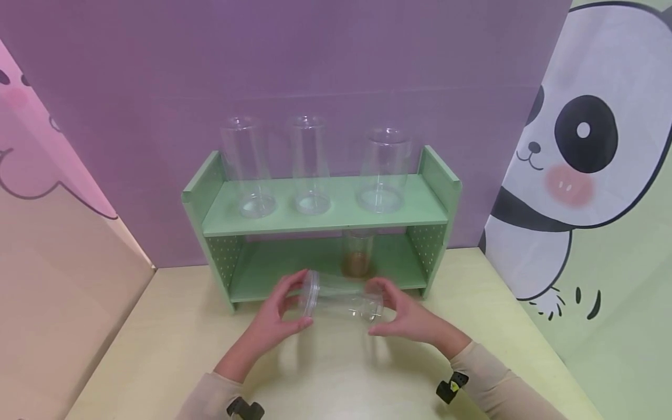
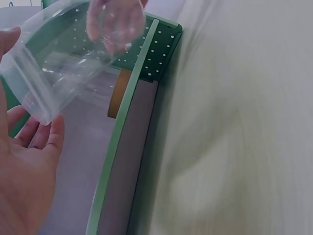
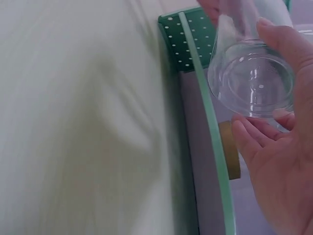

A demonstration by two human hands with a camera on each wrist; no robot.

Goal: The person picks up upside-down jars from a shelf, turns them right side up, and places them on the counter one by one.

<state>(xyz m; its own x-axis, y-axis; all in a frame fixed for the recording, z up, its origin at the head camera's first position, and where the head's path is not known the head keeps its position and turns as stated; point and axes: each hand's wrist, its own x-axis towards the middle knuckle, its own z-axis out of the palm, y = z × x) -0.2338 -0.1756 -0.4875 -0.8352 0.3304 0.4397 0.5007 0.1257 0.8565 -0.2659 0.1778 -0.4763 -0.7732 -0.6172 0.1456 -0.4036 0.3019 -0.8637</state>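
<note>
A clear plastic jar (image 1: 343, 298) lies sideways in the air between my two hands, in front of the green shelf. My left hand (image 1: 275, 315) grips its ridged end, thumb on the near side and fingers behind. At the opposite end, my right hand (image 1: 409, 318) holds the smooth round base between thumb and fingers. The left wrist view shows the ridged end of the jar (image 2: 41, 93) at the left fingertips. Seen from the right wrist, the base of the jar (image 3: 254, 83) rests against the right fingers (image 3: 254, 134).
A two-tier green shelf (image 1: 325, 220) stands behind the hands. Its top tier bears three upright clear containers, the left (image 1: 249, 169), middle (image 1: 311, 169) and right one (image 1: 385, 172). On the lower tier stands a clear container with a brown bottom (image 1: 358, 259). A purple panel (image 1: 315, 58) rises behind.
</note>
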